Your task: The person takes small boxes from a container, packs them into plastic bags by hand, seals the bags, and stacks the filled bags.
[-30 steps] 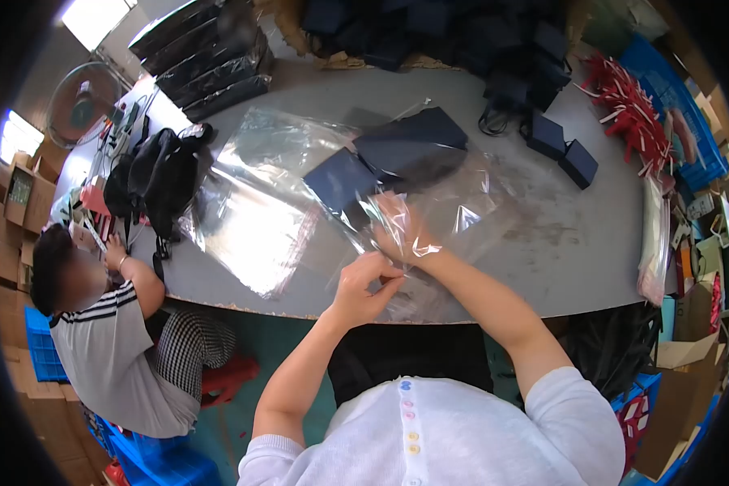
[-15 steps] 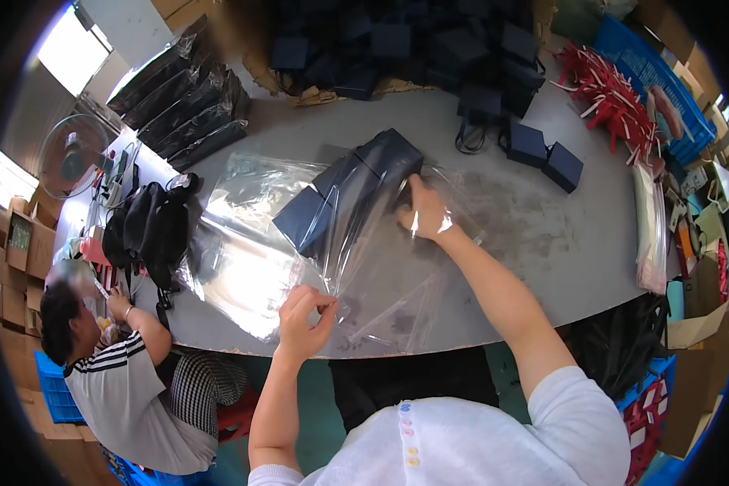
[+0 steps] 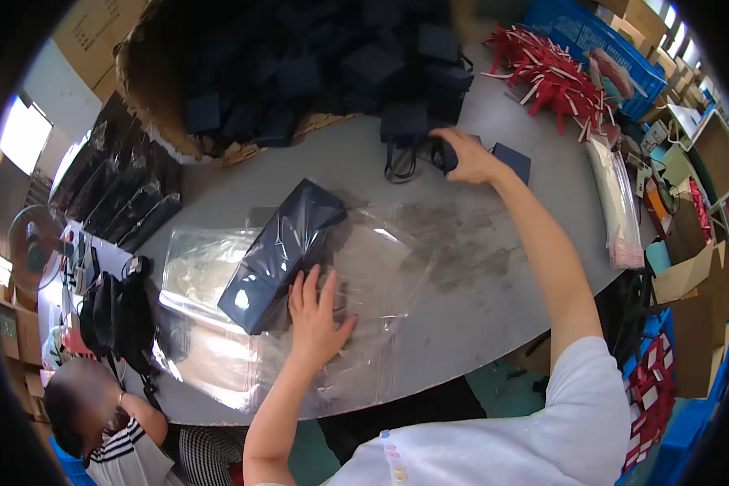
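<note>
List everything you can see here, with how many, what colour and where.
table: one, grey, centre
film-wrapped block: one, navy, mid-table
flat bags: several, clear, under and around it
carton: one, brown, far side
heaped boxes: many, navy, inside carton
loose box: one, navy, beside right hand
wrapped stack: one, black, left
soft bag: one, black, left
fan: one, left
ribbons: many, red-white, far right
crate: one, blue, behind ribbons
co-worker: one, grey top, lower left
left hand: one, on clear film
right hand: one, by loose box
</note>
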`<action>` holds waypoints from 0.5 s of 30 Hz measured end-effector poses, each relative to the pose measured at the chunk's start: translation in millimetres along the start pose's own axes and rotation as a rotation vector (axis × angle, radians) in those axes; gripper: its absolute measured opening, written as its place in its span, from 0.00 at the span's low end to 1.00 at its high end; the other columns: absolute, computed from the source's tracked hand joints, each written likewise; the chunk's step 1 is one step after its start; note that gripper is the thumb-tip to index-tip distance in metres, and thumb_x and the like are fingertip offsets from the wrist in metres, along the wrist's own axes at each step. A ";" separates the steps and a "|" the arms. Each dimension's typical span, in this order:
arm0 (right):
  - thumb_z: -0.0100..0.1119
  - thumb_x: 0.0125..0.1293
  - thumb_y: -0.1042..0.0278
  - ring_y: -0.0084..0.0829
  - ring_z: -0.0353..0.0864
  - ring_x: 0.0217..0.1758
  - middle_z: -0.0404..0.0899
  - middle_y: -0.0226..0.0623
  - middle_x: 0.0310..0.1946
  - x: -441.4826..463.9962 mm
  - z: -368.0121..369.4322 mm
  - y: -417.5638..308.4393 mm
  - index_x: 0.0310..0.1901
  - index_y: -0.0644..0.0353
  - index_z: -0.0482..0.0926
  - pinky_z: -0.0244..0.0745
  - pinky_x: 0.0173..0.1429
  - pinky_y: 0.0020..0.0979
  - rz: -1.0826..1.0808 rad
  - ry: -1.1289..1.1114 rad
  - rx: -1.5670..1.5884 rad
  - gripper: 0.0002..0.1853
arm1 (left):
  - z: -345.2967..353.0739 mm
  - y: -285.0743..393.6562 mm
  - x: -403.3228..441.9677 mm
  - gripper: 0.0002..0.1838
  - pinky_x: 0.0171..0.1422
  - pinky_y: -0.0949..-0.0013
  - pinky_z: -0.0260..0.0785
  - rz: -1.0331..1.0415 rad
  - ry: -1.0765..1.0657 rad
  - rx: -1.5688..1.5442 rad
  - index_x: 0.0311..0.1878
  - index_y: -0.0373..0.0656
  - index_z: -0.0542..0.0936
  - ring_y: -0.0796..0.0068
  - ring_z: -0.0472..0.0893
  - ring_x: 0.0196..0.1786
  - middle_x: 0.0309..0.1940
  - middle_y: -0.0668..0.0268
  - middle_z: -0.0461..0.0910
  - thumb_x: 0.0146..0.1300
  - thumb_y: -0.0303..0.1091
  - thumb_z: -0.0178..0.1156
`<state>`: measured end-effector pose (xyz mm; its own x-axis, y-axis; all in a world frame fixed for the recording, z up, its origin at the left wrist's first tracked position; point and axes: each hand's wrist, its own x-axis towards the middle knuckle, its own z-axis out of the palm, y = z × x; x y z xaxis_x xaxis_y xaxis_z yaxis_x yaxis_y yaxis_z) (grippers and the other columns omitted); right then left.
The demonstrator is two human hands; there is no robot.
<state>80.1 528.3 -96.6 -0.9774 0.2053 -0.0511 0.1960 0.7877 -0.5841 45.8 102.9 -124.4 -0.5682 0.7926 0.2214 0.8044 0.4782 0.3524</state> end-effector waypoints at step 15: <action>0.74 0.47 0.56 0.44 0.65 0.70 0.68 0.49 0.63 100.0 -62.8 -4.4 0.72 0.51 0.61 0.59 0.73 0.36 -0.316 0.134 0.078 0.49 | 20.6 -35.2 -32.9 0.16 0.66 0.51 0.63 -0.067 0.164 -0.046 0.47 0.40 0.80 0.50 0.71 0.62 0.53 0.58 0.75 0.53 0.24 0.61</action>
<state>-13.5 581.8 -48.3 -0.9686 0.0366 0.2458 -0.1265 0.7788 -0.6144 39.7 67.8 -162.9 -0.6436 0.6858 0.3398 0.7575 0.5070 0.4113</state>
